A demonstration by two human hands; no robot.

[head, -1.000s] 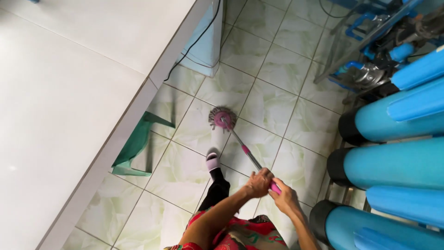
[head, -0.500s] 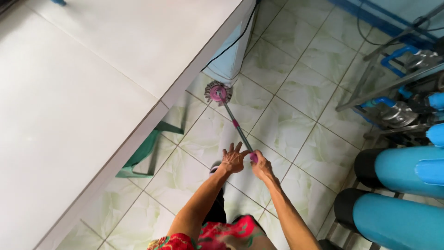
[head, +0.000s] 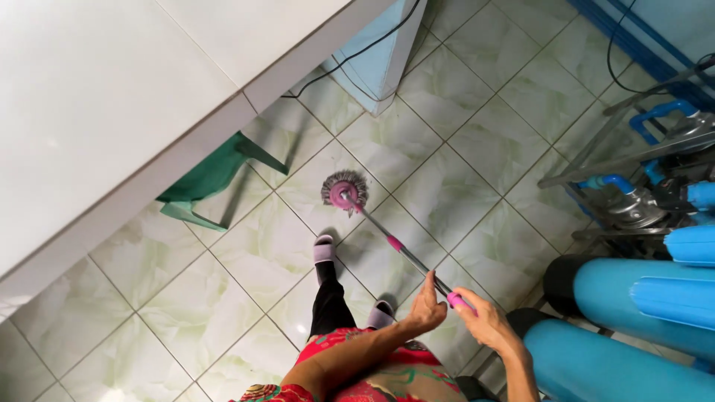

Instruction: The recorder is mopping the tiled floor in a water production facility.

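I hold a mop with both hands. Its round grey and pink head (head: 344, 190) rests on the pale green tiled floor (head: 462, 149), just ahead of my foot in a grey slipper (head: 324, 248). The thin metal handle (head: 398, 248) with pink bands slants back toward me. My left hand (head: 427, 305) grips the handle lower down. My right hand (head: 480, 316) is closed around the pink grip at the handle's upper end.
A white counter (head: 112, 97) fills the upper left, with a green plastic stool (head: 212, 179) tucked under its edge. A black cable (head: 357, 52) runs down a pale blue cabinet. Large blue cylinders (head: 640, 290) and a metal rack with pipes (head: 640, 149) stand on the right.
The mop head has shifted back across the tiles toward my foot, away from the counter edge. Both hands stay on the handle; the view has swung left.
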